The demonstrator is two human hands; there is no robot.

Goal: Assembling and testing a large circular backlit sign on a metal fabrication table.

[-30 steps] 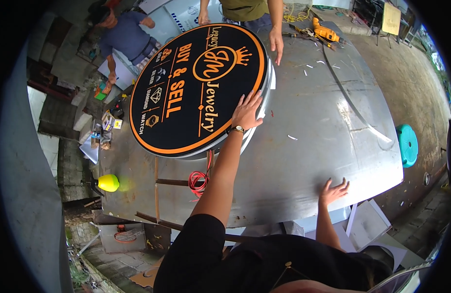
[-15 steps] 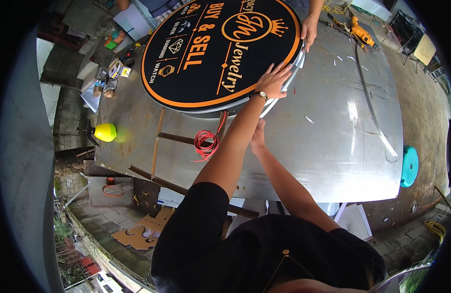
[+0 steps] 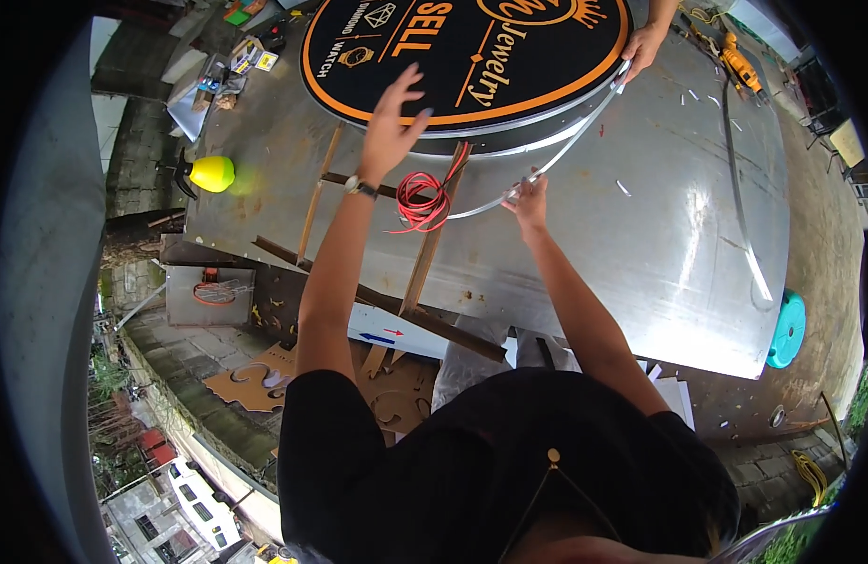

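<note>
A round black sign (image 3: 415, 89) with an orange ring and orange and white print lies on the metal table. My left hand (image 3: 389, 136) hovers by its near left edge, fingers stretched apart, with a watch on the wrist. Below the sign's near right edge, my right hand (image 3: 528, 199) pinches a thin silver trim strip (image 3: 577, 141). The strip bows away from the sign's rim, one part running left toward a coil of red wire (image 3: 422, 202). At the sign's far right edge, another person's hand (image 3: 646, 45) is at the strip's upper part.
A rusty metal frame (image 3: 420, 268) sticks out from under the sign toward me. A yellow spray bottle (image 3: 211, 174) stands at the left; an orange power tool (image 3: 739, 68) lies far right. Another long strip (image 3: 739, 202) lies on the table (image 3: 641, 310). A teal stool (image 3: 787, 329) stands beyond the right edge.
My left hand has lifted off the sign's right edge and swung left. My right hand has come out from beside the sign with the strip, which now bows away from the rim.
</note>
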